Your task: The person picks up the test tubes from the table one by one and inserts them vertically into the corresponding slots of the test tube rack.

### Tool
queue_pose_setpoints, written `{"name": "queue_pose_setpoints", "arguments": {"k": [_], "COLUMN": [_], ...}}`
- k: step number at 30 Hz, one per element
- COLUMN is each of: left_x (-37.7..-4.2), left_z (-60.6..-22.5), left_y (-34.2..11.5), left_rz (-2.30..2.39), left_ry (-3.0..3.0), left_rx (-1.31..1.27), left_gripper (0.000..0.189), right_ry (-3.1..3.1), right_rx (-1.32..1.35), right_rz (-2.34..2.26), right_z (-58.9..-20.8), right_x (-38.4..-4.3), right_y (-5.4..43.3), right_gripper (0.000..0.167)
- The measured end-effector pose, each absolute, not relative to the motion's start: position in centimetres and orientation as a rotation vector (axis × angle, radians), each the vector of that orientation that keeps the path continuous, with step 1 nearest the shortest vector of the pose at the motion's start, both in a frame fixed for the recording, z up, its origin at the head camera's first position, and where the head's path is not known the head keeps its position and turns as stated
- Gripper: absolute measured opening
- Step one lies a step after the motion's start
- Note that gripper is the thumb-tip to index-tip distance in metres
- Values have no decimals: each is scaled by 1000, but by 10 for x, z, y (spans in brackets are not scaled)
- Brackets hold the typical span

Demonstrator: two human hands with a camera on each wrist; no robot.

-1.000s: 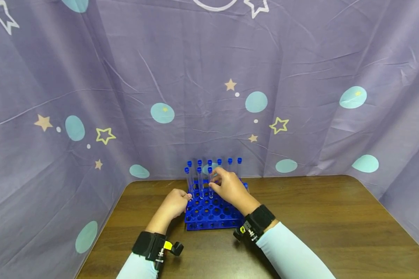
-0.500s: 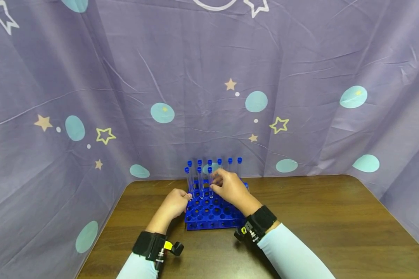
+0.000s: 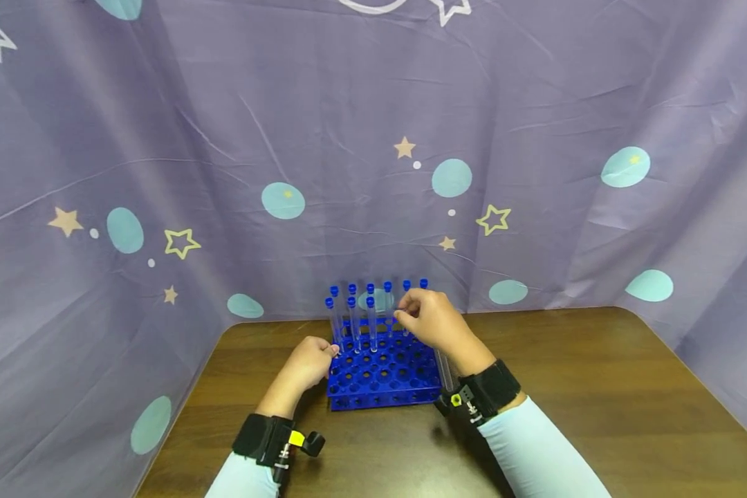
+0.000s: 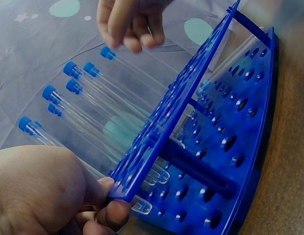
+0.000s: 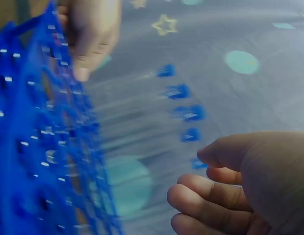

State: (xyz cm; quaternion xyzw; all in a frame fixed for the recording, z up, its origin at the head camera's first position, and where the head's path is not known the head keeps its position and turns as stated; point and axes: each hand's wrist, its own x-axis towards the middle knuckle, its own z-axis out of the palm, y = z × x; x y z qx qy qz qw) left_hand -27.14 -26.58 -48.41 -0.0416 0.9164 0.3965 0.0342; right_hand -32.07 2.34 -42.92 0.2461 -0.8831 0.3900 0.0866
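Observation:
A blue test tube rack (image 3: 382, 399) stands on the table in the head view. Clear test tubes with blue caps (image 4: 49, 91) stand upright in it: a full back row and, in front of that, 3 tubes toward the left, such as the tube (image 3: 371, 325). My left hand (image 3: 308, 360) pinches the rack's left edge between thumb and fingers, plain in the left wrist view. Above the rack's back right part hovers my right hand (image 3: 432, 319), fingers loosely bent with nothing between them. In the right wrist view its thumb and fingers (image 5: 184, 198) are apart, near the blurred caps.
Beside the rack's right side, partly behind the right wrist, lies a clear tube (image 3: 443, 370). The wooden table (image 3: 597, 387) extends to the right and toward the front. A patterned purple curtain (image 3: 348, 235) hangs close behind the rack.
My right hand has let go of the third tube in the front row and moved right and slightly up. My left hand keeps its hold on the rack. The head view has shifted slightly.

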Motion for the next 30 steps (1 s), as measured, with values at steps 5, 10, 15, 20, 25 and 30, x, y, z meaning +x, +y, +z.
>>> {"name": "queue_pose_setpoints", "arguments": {"k": [5, 10, 15, 20, 25, 30], "left_x": [-271, -272, -271, -270, -271, -272], "left_z": [-486, -487, -485, -483, -482, -484], "left_y": [-268, -267, -266, -265, -265, -266], "left_rz": [1212, 1218, 1216, 1208, 1202, 1197], "left_ry": [2822, 2819, 2840, 2838, 2835, 2830], "left_rx": [-133, -136, -112, -125, -130, -136], "left_gripper": [53, 54, 52, 51, 50, 51], "right_ry": [-2601, -2561, -2596, -2672, -2830, -2988], "right_rx": [646, 573, 491, 437, 378, 341], "right_rz": [1202, 1258, 1297, 1337, 1442, 1435], "right_z": [-414, -410, -410, -422, -439, -459], "right_x": [-321, -325, -334, -347, -359, -367], "right_y": [42, 62, 81, 96, 106, 111], "right_gripper": [12, 12, 13, 16, 24, 34]}}
